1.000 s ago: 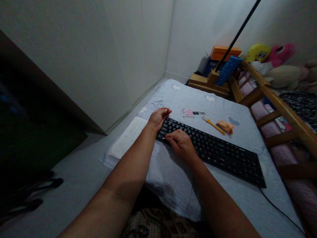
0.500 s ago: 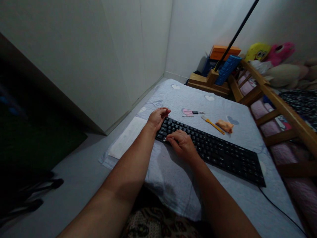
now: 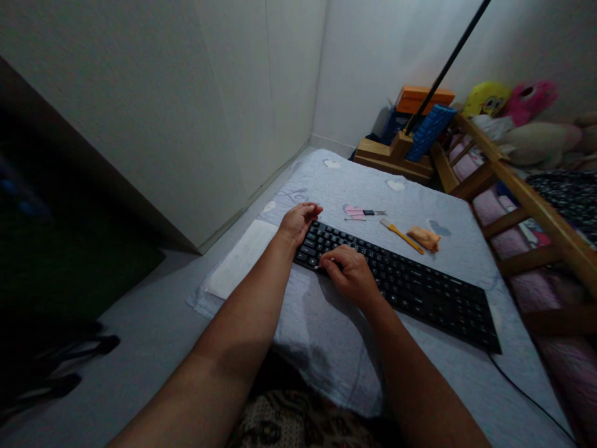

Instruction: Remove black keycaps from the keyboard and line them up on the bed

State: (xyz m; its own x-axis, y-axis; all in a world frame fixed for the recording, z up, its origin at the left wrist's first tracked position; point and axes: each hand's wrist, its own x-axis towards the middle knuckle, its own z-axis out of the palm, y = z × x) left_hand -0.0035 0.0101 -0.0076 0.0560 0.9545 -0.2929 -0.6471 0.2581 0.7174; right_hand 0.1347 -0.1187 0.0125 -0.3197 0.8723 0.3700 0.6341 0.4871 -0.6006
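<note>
"As my right hand (image 3: 347,269) pinches a thin white stick with a pale tip (image 3: 318,267) between thumb and fingers, I have it at the near edge of the long black plastic keyboard (image 3: 420,286), which stretches off to that hand's right."

"Why pinch so close?"

"Probably for control of the tip."

"And your left?"

"My left hand (image 3: 298,224) is loosely curled at the keyboard's left end, likely to steady it; whether its fingers hold anything, I cannot tell."

"The yellow-handled flat brush (image 3: 405,238) and crumpled orange bundle (image 3: 423,238)?"

"Beyond my right hand, on the pale blue heart-printed cloth (image 3: 359,174), presumably clear of the keyboard yet within reach."
</note>
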